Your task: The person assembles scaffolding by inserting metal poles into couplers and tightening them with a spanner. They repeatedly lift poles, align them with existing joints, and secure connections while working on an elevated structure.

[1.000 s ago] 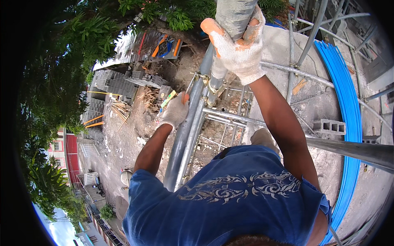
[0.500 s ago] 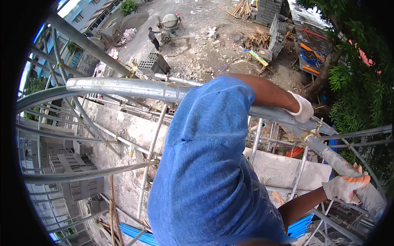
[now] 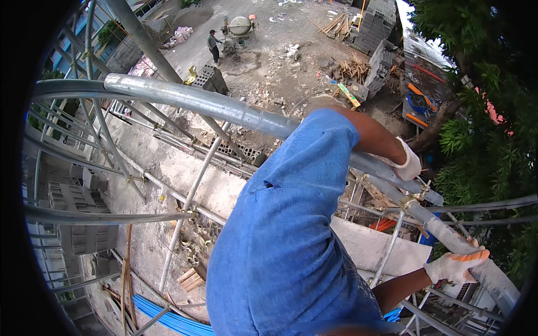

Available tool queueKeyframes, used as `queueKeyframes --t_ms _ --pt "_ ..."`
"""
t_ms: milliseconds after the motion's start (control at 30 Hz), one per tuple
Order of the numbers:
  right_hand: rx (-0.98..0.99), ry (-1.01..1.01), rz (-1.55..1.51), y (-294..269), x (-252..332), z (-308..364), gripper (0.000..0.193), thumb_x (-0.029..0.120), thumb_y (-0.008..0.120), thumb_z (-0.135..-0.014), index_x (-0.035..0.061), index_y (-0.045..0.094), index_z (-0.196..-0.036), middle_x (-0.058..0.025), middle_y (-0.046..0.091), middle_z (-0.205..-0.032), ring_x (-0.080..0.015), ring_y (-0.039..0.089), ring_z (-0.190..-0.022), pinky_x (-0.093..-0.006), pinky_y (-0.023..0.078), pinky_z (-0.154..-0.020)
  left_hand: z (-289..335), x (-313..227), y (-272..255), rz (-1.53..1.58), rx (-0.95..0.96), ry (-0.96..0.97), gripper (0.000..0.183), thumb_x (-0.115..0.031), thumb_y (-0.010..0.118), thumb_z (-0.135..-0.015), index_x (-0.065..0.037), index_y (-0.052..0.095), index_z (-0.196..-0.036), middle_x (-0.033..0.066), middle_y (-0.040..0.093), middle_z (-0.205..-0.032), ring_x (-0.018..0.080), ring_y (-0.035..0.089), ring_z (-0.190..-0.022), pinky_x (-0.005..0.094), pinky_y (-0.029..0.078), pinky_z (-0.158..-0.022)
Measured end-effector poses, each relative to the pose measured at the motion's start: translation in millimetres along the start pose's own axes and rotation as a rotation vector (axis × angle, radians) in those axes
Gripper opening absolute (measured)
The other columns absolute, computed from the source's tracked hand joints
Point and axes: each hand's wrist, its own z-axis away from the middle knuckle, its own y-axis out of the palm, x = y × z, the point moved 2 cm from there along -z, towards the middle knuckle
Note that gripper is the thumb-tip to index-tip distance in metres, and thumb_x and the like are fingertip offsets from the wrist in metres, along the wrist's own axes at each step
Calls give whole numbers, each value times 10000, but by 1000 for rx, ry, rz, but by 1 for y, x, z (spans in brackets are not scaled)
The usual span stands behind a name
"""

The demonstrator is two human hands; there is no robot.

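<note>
A long grey metal pipe [image 3: 196,101] slants across in front of me and passes beneath my raised left arm in its blue sleeve. My left hand [image 3: 411,161], in a white knit glove, is bent over this pipe near its right end; most of its fingers are hidden. Lower right, my right hand [image 3: 457,266], in a white glove with orange on the fingers, is closed around a dusty scaffold pipe [image 3: 443,228]. A brass-coloured clamp [image 3: 413,197] sits on that pipe between my two hands. The blue sleeve [image 3: 280,224] hides the middle of the view.
Scaffold tubes [image 3: 185,215] cross at the left, over a concrete ledge [image 3: 196,168]. Far below, a person [image 3: 213,46] stands by a cement mixer [image 3: 240,26]. Hollow blocks [image 3: 210,80], timber [image 3: 353,70] and blue rods [image 3: 168,319] lie about. Tree leaves [image 3: 465,134] hang at the right.
The view has turned, and the long pipe now slopes down more steeply to the right. Both gloved hands keep their places on the pipes. The distant person's posture has changed slightly.
</note>
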Motion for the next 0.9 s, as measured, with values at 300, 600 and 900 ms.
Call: queueKeyframes --t_ms 300,600,900 --pt "-131 -95 707 31 -2 136 567 236 704 -984 -23 463 -1427 -163 560 -1338 -254 578 -1199 -398 499 -1018 30 -14 -27 54 117 -58 839 -725 796 -667 -4 748 -1093 189 744 -1030 368 708 -1000 456 552 -823" --pt "805 1566 -556 158 -32 320 430 192 621 -1010 16 472 -1373 -110 607 -1234 -229 634 -1061 -402 565 -905 25 -12 -21 144 151 -105 726 -545 886 -641 -72 703 -1160 168 737 -995 352 706 -966 458 536 -805" --pt "772 1507 -321 157 -98 354 405 161 703 -947 24 539 -1291 -79 643 -1126 -181 645 -970 -351 565 -797 20 0 -23 82 85 -75 705 -505 878 -650 -82 700 -1185 140 743 -1001 344 710 -984 459 545 -826"
